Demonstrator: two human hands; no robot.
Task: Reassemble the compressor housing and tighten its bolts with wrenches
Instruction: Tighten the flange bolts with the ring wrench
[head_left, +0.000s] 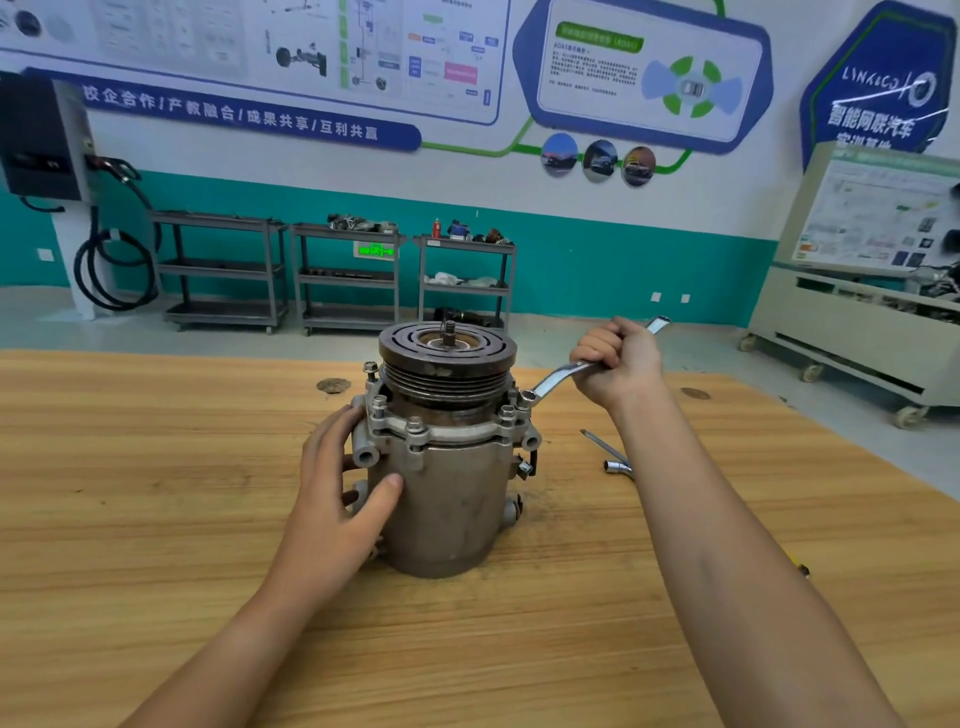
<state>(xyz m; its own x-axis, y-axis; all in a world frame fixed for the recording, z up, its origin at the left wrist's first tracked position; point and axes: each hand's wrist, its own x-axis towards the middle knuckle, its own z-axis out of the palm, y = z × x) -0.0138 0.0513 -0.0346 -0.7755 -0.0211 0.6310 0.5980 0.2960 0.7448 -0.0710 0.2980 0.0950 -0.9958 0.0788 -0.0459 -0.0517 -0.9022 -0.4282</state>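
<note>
Two hands at work, one compressor (447, 467). It stands upright about mid-desk (156, 519), cylinder body down, one grooved pulley (447, 358) on top.

The left hand (337, 488) is braced on the compressor's left side. Its fingers (332, 431) are spread a little and laid flat against the housing, with the thumb pressed on the front.

The right hand (618, 364) is off to the right and a bit farther back, fist wrapped tight round the handle of one ring wrench (561, 374). The ring end sits on a bolt at the right edge of the flange.

I count five bolt heads (415, 425) round that flange from this side. Any at the back are hidden by the pulley.

One more tool lies on the desk just right of the compressor, under the right forearm. It looks like a socket wrench (613, 460) and nobody's touching it.

Three metal carts (348, 275) stand in a row along the far wall.
</note>
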